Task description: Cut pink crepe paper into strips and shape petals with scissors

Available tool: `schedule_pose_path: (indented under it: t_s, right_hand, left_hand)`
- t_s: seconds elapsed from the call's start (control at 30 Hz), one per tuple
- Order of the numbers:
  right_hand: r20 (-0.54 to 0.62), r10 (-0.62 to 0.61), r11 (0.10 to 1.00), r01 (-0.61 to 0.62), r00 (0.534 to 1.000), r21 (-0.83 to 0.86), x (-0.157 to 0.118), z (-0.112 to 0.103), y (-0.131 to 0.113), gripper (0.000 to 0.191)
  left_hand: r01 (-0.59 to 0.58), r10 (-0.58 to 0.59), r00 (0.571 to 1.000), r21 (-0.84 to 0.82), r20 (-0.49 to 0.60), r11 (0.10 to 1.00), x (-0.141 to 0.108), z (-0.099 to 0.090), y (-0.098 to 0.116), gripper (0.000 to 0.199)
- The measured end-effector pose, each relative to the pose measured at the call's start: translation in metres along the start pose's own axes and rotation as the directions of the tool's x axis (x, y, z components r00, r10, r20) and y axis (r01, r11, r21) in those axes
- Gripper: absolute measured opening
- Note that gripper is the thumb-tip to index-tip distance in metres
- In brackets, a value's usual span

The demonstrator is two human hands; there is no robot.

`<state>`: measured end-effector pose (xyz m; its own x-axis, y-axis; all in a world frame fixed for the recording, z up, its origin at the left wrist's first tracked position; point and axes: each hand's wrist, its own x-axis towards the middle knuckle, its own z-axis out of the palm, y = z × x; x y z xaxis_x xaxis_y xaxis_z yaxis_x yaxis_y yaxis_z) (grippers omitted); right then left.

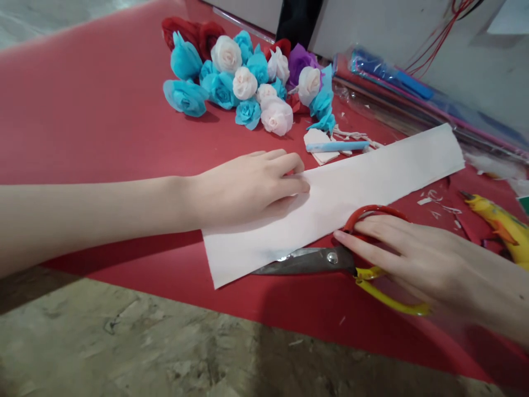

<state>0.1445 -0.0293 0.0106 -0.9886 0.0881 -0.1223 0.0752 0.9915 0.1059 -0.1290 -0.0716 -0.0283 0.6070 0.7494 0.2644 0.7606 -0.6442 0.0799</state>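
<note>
A long white paper strip lies slantwise on the red table cover. My left hand rests on its left part, palm down, the fingers bent and a little apart with nothing between them. Scissors with one red and one yellow handle lie by the strip's lower edge, their blades nearly closed and pointing left. My right hand is at the handles, fingers on the red loop; its thumb is hidden.
Blue, white, red and purple paper flowers are piled behind the strip. A light blue stick lies on white scraps. Wrapped rolls line the back right, a yellow glue gun the right side. The red cover ends at the front.
</note>
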Motion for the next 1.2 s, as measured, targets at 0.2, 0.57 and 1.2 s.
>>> schedule_pose_path:
  t_s: [0.2, 0.57, 1.2]
  right_hand:
    - [-0.024, 0.028, 0.999, -0.027, 0.999, 0.023, 0.001, -0.004, -0.006, 0.056]
    - [-0.018, -0.034, 0.999, 0.034, 0.999, 0.018, 0.005, -0.008, -0.002, 0.062]
    - [-0.094, 0.032, 0.994, -0.021, 0.995, 0.111, -0.002, -0.005, 0.001, 0.058]
  left_hand:
    - [0.022, -0.022, 1.0, -0.001, 0.004, 1.0, 0.001, 0.0, 0.002, 0.034]
    - [0.037, -0.036, 0.999, -0.018, 0.012, 0.999, -0.001, 0.0, 0.001, 0.033]
    - [-0.186, 0.219, 0.964, -0.202, 0.153, 0.962, -0.003, -0.023, -0.01, 0.03]
